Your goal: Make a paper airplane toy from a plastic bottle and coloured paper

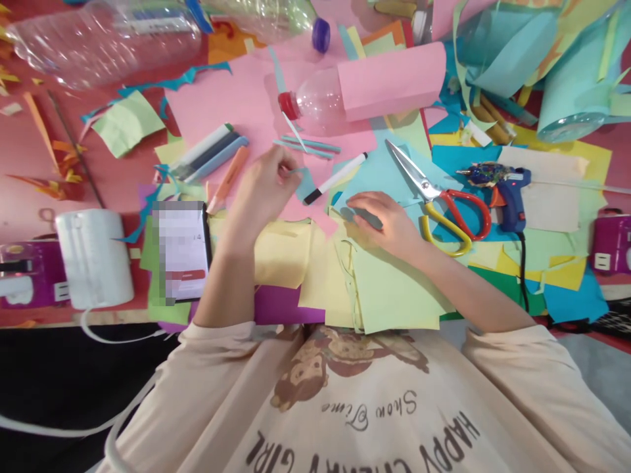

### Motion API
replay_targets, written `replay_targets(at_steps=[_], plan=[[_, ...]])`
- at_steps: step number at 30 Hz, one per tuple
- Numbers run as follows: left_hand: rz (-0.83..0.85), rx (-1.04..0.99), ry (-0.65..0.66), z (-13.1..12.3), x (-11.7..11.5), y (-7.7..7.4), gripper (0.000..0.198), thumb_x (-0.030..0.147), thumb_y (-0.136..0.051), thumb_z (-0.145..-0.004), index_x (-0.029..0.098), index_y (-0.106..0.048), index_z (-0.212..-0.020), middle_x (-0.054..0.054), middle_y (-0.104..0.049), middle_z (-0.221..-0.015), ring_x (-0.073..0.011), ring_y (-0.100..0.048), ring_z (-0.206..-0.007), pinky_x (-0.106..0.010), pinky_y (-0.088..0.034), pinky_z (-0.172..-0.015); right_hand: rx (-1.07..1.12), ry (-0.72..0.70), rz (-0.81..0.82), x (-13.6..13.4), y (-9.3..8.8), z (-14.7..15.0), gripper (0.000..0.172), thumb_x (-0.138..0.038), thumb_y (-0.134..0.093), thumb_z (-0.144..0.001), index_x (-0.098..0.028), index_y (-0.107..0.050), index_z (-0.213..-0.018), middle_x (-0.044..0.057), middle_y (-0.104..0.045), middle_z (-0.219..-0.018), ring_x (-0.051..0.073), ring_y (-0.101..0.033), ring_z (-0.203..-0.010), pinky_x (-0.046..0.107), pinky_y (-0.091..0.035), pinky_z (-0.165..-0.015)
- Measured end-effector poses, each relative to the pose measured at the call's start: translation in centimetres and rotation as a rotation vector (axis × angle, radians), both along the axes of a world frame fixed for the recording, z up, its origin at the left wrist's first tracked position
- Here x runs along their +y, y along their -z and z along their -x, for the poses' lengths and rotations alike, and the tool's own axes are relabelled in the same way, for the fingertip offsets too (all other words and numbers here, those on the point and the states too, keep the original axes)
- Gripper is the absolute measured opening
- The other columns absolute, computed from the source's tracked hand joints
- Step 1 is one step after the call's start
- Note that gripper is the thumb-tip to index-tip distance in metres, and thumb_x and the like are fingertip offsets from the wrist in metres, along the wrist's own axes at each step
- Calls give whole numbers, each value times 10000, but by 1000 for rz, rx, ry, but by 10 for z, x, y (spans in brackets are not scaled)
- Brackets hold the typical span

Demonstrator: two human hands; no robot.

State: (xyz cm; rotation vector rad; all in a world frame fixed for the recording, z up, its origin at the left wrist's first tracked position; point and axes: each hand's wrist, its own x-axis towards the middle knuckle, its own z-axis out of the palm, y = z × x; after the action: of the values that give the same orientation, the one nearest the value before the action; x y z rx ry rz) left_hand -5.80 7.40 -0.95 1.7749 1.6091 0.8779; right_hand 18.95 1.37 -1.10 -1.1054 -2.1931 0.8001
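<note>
While the white marker (340,176) with black ends lies slantwise on the paper-strewn bench (24,144), the left hand (271,187) is just to its left. Its fingers are bent inward, with thumb and forefinger drawn narrow. A light blue paper piece (302,186) lies at their tips, between that hand and the marker; whether they pinch it, I cannot tell.

The right hand (387,222) is to the near right of the marker, its fingers loosely bent, moderately wide and holding nothing visible. It lies over the border of a light blue sheet (389,172) and a pale green sheet (394,289).

Just beyond the marker are thin light blue strips (323,147), and farther off a clear bottle (320,98) with a red cap, partly wrapped in pink paper (394,79). Right of the marker, the scissors (434,192) lie with blades apart from it; well to its right is the blue glue gun (513,197). Well left of the marker, past the left hand, lie an orange marker (229,177) and a phone (185,253).
</note>
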Motion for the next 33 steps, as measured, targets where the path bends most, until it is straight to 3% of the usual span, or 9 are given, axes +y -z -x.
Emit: replay_targets(at_steps=[3,7,10,13,17,22,25,28,33], plan=[[-107,-162,-50,-3,0,-18,190,269,-763,-757,218,-584,-795,61,-579,-713,-72,-477,-651,-267,-382,-606,99,57,49,2,-1,-2,229,-288,-438,-967,-181,-632,-1025,89,-698,-1060,185,-644,-1017,349,-513,-907],[-4,-364,123,-33,-15,-34,271,446,-763,-744,225,-610,-770,48,-479,-603,-70,-407,-542,-255,-329,-497,178,151,96,2,-5,-3,223,-308,-447,-958,-181,-628,-992,76,-692,-965,167,-656,-899,313,-529,-823],[200,-464,182,-64,-27,-26,350,530,-722,-752,216,-567,-736,53,-415,-548,-80,-383,-480,-250,-302,-439,278,206,188,1,-6,-3,263,-374,-411,-979,-198,-593,-1051,64,-691,-992,162,-658,-905,311,-538,-808],[160,-500,193,-83,-34,-12,359,538,-703,-771,205,-571,-749,41,-454,-591,-82,-427,-517,-237,-343,-465,400,208,285,1,-6,-4,271,-404,-437,-968,-205,-538,-1122,54,-672,-994,156,-651,-887,298,-547,-767],[138,-536,172,-87,-37,0,404,582,-698,-764,198,-572,-771,40,-481,-632,-68,-424,-536,-214,-361,-490,457,151,358,2,-7,-6,369,-283,-631,-845,-191,-509,-1181,-1,-607,-853,131,-612,-777,271,-533,-734],[101,-604,178,-84,-39,5,422,605,-673,-775,197,-572,-810,36,-513,-649,-68,-485,-542,-195,-406,-490,516,163,433,2,-7,-6,361,-263,-648,-845,-221,-515,-1178,-33,-542,-794,110,-574,-709,257,-510,-698],[92,-585,209,-84,-40,6,362,538,-677,-803,192,-572,-790,49,-498,-607,-61,-483,-511,-186,-411,-481,549,213,445,2,-8,-6,311,-381,-661,-860,-226,-563,-1111,-30,-541,-774,104,-548,-692,239,-483,-644],[63,-531,248,-84,-42,6,272,429,-680,-827,182,-584,-766,42,-536,-619,-60,-505,-531,-184,-431,-507,571,279,446,3,-9,-6,259,-477,-611,-888,-218,-608,-887,-25,-550,-724,98,-533,-663,231,-454,-600],[-15,-454,302,-82,-44,4,143,276,-649,-842,169,-616,-752,31,-583,-630,-61,-530,-546,-177,-441,-519,590,305,463,5,-11,-8,258,-435,-641,-865,-214,-589,-743,-32,-544,-671,94,-521,-628,236,-452,-594]])
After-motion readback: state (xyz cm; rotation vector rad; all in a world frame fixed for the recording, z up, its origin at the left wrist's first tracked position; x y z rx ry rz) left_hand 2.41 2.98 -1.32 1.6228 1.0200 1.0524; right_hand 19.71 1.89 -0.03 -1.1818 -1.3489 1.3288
